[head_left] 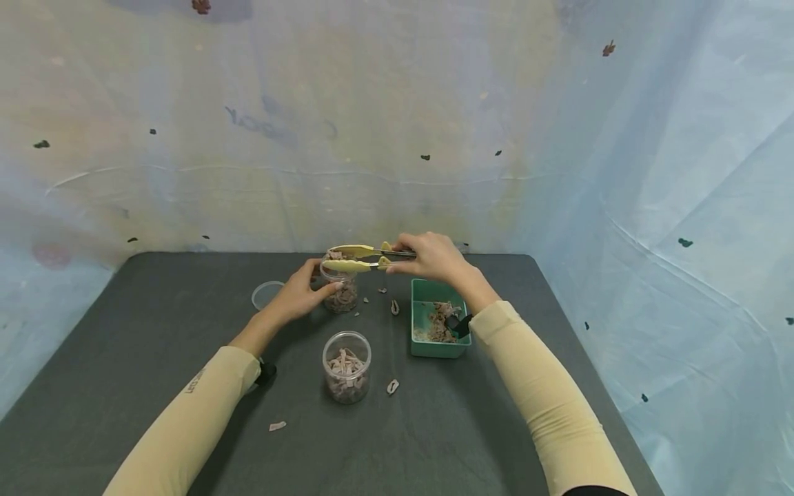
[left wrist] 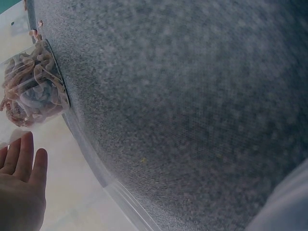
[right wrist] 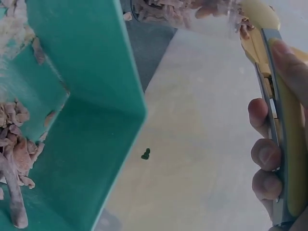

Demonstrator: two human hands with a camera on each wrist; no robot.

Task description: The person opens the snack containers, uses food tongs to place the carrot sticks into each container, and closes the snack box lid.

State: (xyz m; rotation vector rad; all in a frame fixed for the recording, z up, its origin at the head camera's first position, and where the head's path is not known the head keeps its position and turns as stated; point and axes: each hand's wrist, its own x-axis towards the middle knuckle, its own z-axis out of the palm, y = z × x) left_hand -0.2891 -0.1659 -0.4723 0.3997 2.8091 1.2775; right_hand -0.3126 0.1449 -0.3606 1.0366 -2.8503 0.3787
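My right hand (head_left: 434,256) grips yellow-tipped metal tongs (head_left: 350,265) held level over the mouth of the far clear jar (head_left: 342,297). Pinkish-brown strips (right wrist: 244,28) show at the tong tips. The left hand (head_left: 302,291) holds that jar near its top, thumb across the near side and fingers at the left. In the left wrist view its fingers (left wrist: 24,156) reach up to the jar wall, with curled strips (left wrist: 36,86) packed inside. A green tub (head_left: 440,350) beneath the right forearm holds more strips (right wrist: 17,159).
A second clear jar (head_left: 346,396), partly filled with strips, stands closer on the dark table (head_left: 446,441). Behind the left hand lies a round clear lid (head_left: 265,293). Loose pieces (head_left: 393,387) are scattered about. Plastic sheeting (head_left: 372,138) hangs behind the table.
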